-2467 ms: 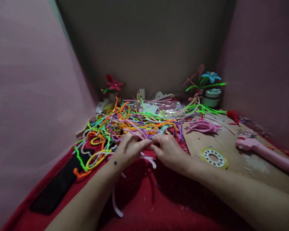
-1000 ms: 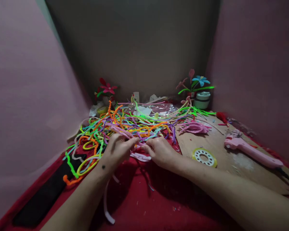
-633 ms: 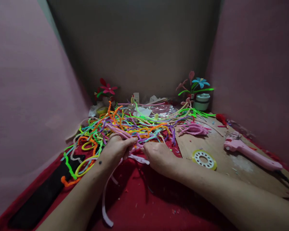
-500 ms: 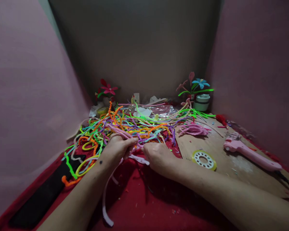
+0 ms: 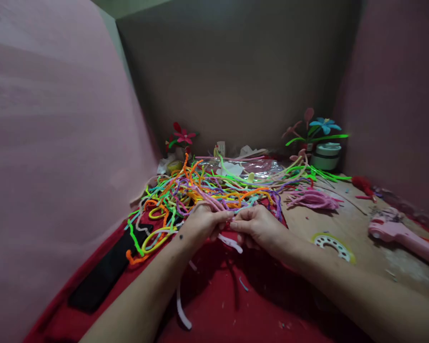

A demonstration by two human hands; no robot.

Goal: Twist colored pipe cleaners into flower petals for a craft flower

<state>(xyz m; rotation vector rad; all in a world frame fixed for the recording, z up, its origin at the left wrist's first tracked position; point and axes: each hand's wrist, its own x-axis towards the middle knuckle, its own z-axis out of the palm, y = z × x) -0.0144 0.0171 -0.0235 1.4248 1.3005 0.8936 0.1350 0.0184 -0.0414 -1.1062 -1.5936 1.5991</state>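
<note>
Left hand point(image 5: 203, 222) is pinching pink stems point(image 5: 210, 198); right hand point(image 5: 259, 226), at its three o'clock, is pinching, contents hidden. Steadiness should be helping!

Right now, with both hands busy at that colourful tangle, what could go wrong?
The pink strands at the left hand run back over the tangled pile, so pulling them might drag others along. The green strand lying across the black slab could get caught up too. The right forearm passes in front of the yellow-rimmed ring and might brush it; I cannot tell whether they touch.
</note>
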